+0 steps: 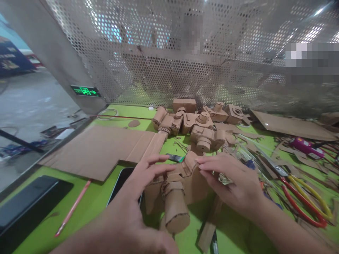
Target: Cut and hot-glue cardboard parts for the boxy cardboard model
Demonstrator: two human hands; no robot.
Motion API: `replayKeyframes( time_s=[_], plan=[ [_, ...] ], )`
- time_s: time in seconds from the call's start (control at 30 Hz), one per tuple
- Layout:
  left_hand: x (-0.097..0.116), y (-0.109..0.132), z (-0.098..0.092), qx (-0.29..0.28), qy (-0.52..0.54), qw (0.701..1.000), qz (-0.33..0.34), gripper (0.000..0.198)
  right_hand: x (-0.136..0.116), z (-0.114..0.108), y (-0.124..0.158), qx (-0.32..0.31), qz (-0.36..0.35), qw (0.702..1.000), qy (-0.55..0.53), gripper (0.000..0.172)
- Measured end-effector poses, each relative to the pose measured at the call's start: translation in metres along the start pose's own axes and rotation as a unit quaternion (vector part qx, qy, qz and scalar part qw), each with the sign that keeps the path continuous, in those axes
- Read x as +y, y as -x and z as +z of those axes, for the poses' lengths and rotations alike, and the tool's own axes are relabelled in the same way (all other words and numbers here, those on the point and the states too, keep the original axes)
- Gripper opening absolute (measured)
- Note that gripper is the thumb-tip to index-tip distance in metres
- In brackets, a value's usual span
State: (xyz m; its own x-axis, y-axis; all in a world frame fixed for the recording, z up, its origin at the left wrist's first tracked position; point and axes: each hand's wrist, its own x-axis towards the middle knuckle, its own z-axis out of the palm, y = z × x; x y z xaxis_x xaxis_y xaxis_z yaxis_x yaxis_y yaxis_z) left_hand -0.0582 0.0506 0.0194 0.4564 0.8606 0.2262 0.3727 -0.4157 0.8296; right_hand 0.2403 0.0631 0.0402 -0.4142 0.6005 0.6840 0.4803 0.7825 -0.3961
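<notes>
A cardboard camera model with a round lens tube pointing toward me sits on the green table. My left hand rests its spread fingers on the model's left top. On the right top lies my right hand, its fingers pressed flat and close together against the cardboard. Neither hand wraps round the model.
Several finished cardboard cameras stand at the back, before a perforated metal screen. A large cardboard sheet lies left, a phone and a pencil near it. Red-and-yellow scissors and cardboard scraps lie right. A dark tablet is at far left.
</notes>
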Motion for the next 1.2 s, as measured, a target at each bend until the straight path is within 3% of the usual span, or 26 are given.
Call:
replayKeyframes(
  time_s=[0.07, 0.3, 0.5, 0.63, 0.87, 1.2],
  plan=[
    [0.001, 0.0, 0.003, -0.001, -0.023, 1.0, 0.018, 0.114, 0.0, 0.0, 0.0, -0.002, -0.001, 1.0, 0.005, 0.021],
    [0.008, -0.001, 0.008, -0.002, -0.004, 0.998, 0.055, 0.096, 0.002, 0.002, 0.0, -0.009, 0.005, 1.0, 0.002, 0.019],
    [0.003, 0.001, 0.007, 0.02, -0.03, 0.997, 0.063, 0.11, 0.003, 0.004, 0.001, -0.014, 0.047, 0.999, 0.004, 0.02],
    [0.002, 0.001, 0.012, 0.042, -0.037, 0.995, 0.086, 0.067, 0.004, 0.005, 0.003, -0.022, 0.066, 0.998, 0.006, 0.019],
    [0.015, -0.007, 0.011, 0.071, 0.044, 0.996, -0.002, 0.031, 0.003, 0.007, 0.006, -0.062, 0.104, 0.993, 0.004, 0.016],
    [0.019, -0.008, 0.012, 0.05, 0.005, 0.998, -0.025, 0.031, 0.005, 0.017, 0.008, -0.094, 0.203, 0.974, -0.023, 0.008]
  ],
)
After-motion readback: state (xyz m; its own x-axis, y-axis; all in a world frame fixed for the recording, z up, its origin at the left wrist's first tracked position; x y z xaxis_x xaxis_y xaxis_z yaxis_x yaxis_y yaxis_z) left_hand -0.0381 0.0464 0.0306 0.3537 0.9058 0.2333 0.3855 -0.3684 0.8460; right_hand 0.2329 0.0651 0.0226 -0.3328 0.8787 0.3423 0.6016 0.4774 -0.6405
